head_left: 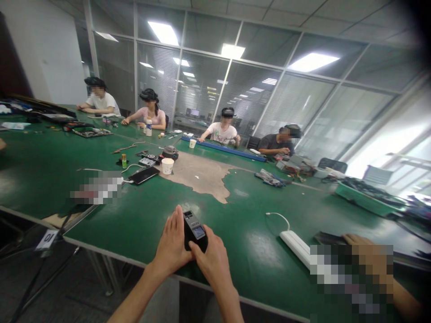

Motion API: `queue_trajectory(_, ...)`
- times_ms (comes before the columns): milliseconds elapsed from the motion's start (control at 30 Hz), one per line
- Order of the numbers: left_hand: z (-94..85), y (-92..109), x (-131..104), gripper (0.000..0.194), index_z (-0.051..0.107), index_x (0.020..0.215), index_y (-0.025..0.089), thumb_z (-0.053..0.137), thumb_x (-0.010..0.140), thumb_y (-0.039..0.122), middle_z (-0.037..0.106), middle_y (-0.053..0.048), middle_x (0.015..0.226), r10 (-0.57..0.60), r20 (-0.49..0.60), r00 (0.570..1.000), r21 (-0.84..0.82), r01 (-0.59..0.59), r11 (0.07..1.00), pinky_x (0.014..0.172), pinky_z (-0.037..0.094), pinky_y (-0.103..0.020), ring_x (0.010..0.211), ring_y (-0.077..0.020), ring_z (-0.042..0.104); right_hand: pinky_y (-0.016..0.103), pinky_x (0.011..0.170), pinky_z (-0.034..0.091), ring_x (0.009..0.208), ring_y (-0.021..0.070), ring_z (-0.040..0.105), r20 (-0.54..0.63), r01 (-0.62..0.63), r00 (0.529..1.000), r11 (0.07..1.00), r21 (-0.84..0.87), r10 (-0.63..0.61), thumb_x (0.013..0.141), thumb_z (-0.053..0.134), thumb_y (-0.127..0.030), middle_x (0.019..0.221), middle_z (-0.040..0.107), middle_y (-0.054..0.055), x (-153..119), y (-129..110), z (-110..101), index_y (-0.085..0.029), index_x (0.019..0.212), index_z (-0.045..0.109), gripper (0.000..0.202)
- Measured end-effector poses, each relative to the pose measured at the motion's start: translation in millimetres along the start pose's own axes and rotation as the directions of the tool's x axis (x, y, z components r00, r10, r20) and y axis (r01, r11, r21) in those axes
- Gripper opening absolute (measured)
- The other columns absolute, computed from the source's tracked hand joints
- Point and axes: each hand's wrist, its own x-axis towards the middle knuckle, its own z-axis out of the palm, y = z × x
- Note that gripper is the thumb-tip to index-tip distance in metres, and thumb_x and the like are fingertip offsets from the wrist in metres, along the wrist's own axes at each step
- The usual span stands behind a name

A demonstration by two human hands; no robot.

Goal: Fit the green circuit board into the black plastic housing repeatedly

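A black, box-shaped handheld device (193, 223) with a small lit screen and a row of small marks on its upper face sits between my two hands, just over the near edge of the green table (249, 242). My left hand (172, 242) lies along the device's left side, fingers straight and close together, thumb near its lower end. On the other side my right hand (213, 253) grips it, its thumb at the bottom by the screen. My palms hide the lower part of the device.
To the left lie a black phone (144, 175) and a paper cup (167, 166). A brown sheet (205, 172) covers mid-table. At right are a white power strip (296, 249), a co-worker's hand (363, 242), gloves (271, 177) and a green basket (367, 200). Several people sit opposite.
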Motion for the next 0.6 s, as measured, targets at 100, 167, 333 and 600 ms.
queue_trajectory(100, -3.0, 4.0, -3.5, 0.112, -0.013, 0.148, 0.004, 0.059, 0.068, 0.034, 0.011, -0.023, 0.157, 0.002, 0.016, 1.0, 0.043, -0.002, 0.999, 0.115, 0.02, -0.054, 0.145, -0.0349, 0.015, 0.04, 0.098, 0.044, 0.118, 0.03, 0.055, -0.046, -0.023, 0.999, 0.999, 0.026, 0.025, 0.078, 0.063, -0.043, 0.126, 0.06, 0.017, -1.8, 3.8, 3.5, -0.008, 0.135, 0.049, 0.068)
queue_trajectory(167, -4.5, 7.6, -7.2, 0.116, -0.012, 0.149, 0.005, 0.061, 0.066, 0.039, 0.01, -0.023, 0.157, -0.021, 0.044, 0.999, 0.074, 0.018, 0.997, 0.115, 0.015, -0.057, 0.145, -0.0367, 0.013, 0.041, 0.1, 0.042, 0.118, 0.0294, 0.055, -0.06, -0.003, 0.998, 0.999, 0.047, 0.006, 0.08, 0.061, -0.044, 0.126, 0.06, 0.017, -2.4, 4.6, 4.7, -0.008, 0.132, 0.051, 0.065)
queue_trajectory(333, -4.1, 12.7, -13.4, 0.109, -0.016, 0.149, 0.007, 0.055, 0.074, 0.042, 0.016, -0.021, 0.157, -0.08, 0.063, 0.995, 0.096, 0.074, 0.993, 0.114, 0.016, -0.057, 0.144, -0.0354, 0.018, 0.04, 0.094, 0.046, 0.106, 0.027, 0.061, -0.061, 0.018, 0.998, 0.996, 0.082, -0.013, 0.084, 0.055, -0.038, 0.113, 0.067, 0.012, -5.7, 2.7, 7.6, -0.014, 0.121, 0.059, 0.044)
queue_trajectory(600, -1.2, 10.9, -12.5, 0.113, -0.02, 0.147, 0.006, 0.057, 0.077, 0.05, 0.028, -0.022, 0.152, -0.048, 0.063, 0.997, 0.101, 0.042, 0.994, 0.115, 0.017, -0.056, 0.14, -0.0336, 0.028, 0.038, 0.096, 0.044, 0.109, 0.0259, 0.06, -0.15, -0.036, 0.986, 0.97, 0.241, 0.073, 0.084, 0.055, -0.042, 0.117, 0.065, 0.013, -6.9, -8.4, 0.5, -0.014, 0.121, 0.059, 0.046)
